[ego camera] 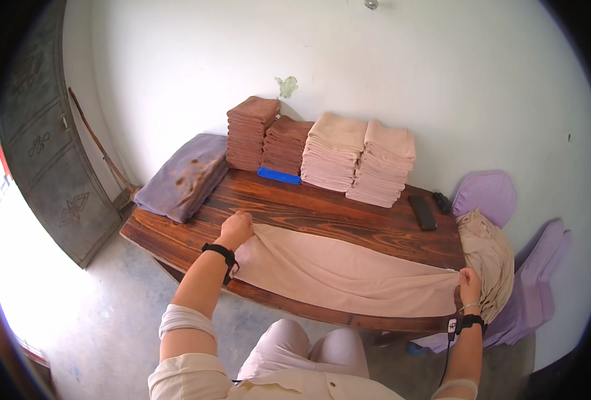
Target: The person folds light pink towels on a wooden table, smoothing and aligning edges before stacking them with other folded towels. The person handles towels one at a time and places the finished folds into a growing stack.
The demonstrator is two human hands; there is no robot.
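A pale pink cloth, towel-like, stretches lengthwise across the front of the dark wooden table. My left hand grips its far left corner, and my right hand pinches the far right corner. Between the two hands the upper edge sags slightly, with soft creases running through the fabric. The cloth's lower edge lies near the table's front edge. Both wrists wear black straps.
Along the wall stand brown folded stacks and pale pink stacks. A folded grey-purple blanket lies left, a blue strip before the stacks. A black phone-like object sits right, near crumpled beige cloth and a purple-covered chair.
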